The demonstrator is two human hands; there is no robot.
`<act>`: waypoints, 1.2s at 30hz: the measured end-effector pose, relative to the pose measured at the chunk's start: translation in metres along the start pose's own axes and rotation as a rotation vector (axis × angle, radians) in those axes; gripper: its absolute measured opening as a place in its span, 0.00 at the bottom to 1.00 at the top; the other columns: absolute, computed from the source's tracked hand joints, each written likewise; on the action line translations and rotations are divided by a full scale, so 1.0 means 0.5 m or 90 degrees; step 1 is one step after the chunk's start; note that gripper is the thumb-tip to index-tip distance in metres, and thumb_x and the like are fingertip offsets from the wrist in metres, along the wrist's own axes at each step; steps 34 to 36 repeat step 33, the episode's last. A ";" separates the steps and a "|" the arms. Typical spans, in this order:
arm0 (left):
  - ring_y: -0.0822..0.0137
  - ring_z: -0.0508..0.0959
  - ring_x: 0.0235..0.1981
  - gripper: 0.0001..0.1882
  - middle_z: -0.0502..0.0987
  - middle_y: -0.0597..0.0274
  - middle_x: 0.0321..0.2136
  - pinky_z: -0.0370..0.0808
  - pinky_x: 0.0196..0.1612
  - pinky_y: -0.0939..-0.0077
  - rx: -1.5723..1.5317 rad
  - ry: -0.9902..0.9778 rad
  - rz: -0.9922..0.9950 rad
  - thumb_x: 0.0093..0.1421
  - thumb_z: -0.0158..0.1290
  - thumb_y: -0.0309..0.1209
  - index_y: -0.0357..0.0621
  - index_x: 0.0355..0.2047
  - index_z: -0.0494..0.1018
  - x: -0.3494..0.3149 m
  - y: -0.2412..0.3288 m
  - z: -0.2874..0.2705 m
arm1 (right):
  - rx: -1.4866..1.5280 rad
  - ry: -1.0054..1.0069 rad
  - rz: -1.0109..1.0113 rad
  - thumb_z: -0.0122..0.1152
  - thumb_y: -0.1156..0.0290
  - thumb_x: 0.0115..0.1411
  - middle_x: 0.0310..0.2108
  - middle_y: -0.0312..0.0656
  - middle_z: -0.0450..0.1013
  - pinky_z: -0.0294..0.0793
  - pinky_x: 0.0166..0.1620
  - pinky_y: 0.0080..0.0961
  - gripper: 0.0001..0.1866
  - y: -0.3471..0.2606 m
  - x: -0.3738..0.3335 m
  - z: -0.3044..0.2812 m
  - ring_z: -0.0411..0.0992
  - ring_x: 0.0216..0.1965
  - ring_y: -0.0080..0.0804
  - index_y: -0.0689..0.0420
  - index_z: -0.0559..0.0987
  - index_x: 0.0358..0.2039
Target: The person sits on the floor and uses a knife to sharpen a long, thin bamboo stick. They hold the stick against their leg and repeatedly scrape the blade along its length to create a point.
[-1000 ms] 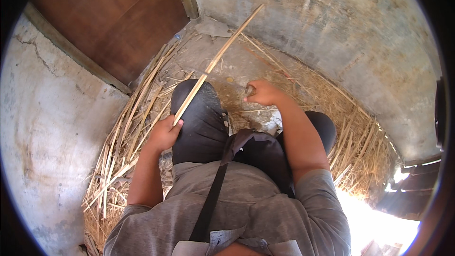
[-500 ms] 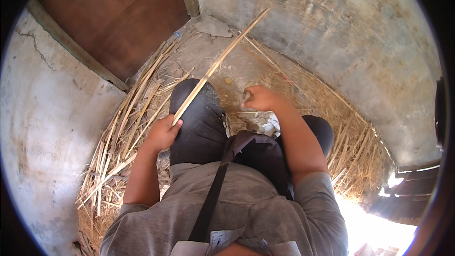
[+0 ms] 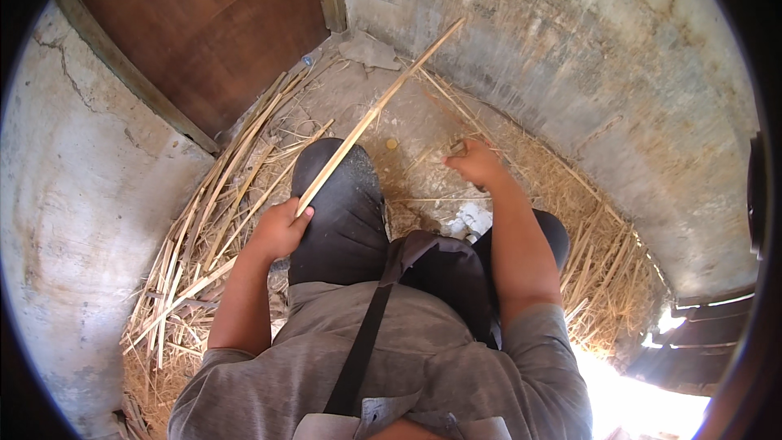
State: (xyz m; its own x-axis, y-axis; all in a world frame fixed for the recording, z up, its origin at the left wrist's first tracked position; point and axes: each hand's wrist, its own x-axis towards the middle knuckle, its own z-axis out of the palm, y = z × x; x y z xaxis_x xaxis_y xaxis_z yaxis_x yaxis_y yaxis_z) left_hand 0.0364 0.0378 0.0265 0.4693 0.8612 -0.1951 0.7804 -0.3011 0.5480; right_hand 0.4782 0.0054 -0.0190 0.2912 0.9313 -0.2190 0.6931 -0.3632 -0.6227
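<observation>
My left hand [image 3: 281, 228] is closed round the lower end of a long, pale split bamboo strip [image 3: 358, 126]. The strip slants across my left knee, up and to the right, with its far tip near the wall. A loose fibre stands off it about halfway along. My right hand [image 3: 475, 165] is closed in front of my right knee, apart from the strip. A short, dark, knife-like tool [image 3: 481, 188] shows on both sides of that fist; most of it is hidden by the fingers.
Cut strips [image 3: 220, 187] lie heaped along the left wall. Shavings and more strips [image 3: 615, 257] cover the floor at right. A flat stone-like slab [image 3: 369, 51] rests in the corner beside a brown door [image 3: 204, 24]. White crumpled material [image 3: 468, 220] lies between my knees.
My right hand has moved to the right, away from the strip and nearer the shavings. My left hand and the strip have hardly moved.
</observation>
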 end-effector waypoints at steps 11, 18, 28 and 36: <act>0.45 0.75 0.31 0.20 0.75 0.43 0.28 0.71 0.39 0.55 0.007 0.017 0.010 0.70 0.51 0.45 0.38 0.33 0.70 -0.006 0.003 -0.001 | -0.101 -0.090 -0.177 0.72 0.52 0.53 0.40 0.58 0.79 0.75 0.49 0.43 0.29 -0.088 -0.033 0.027 0.78 0.45 0.52 0.64 0.80 0.45; 0.41 0.75 0.33 0.22 0.75 0.40 0.29 0.71 0.39 0.53 0.020 0.014 0.011 0.70 0.50 0.47 0.38 0.34 0.70 -0.001 0.005 0.000 | 0.036 0.045 0.010 0.71 0.51 0.54 0.45 0.62 0.78 0.74 0.51 0.43 0.32 -0.001 0.000 -0.002 0.77 0.49 0.55 0.68 0.80 0.47; 0.36 0.78 0.38 0.20 0.78 0.38 0.32 0.72 0.42 0.50 0.007 0.007 -0.014 0.69 0.51 0.46 0.38 0.36 0.71 -0.004 0.011 -0.002 | -0.091 -0.153 -0.237 0.72 0.52 0.52 0.43 0.58 0.78 0.74 0.52 0.42 0.31 -0.095 -0.031 0.057 0.77 0.49 0.55 0.64 0.80 0.47; 0.36 0.78 0.37 0.20 0.78 0.38 0.32 0.72 0.42 0.50 0.010 0.013 -0.005 0.69 0.51 0.46 0.38 0.36 0.71 -0.004 0.009 0.001 | -0.013 -0.088 -0.091 0.72 0.52 0.53 0.45 0.60 0.78 0.75 0.53 0.44 0.28 -0.061 -0.011 0.020 0.77 0.49 0.53 0.58 0.81 0.49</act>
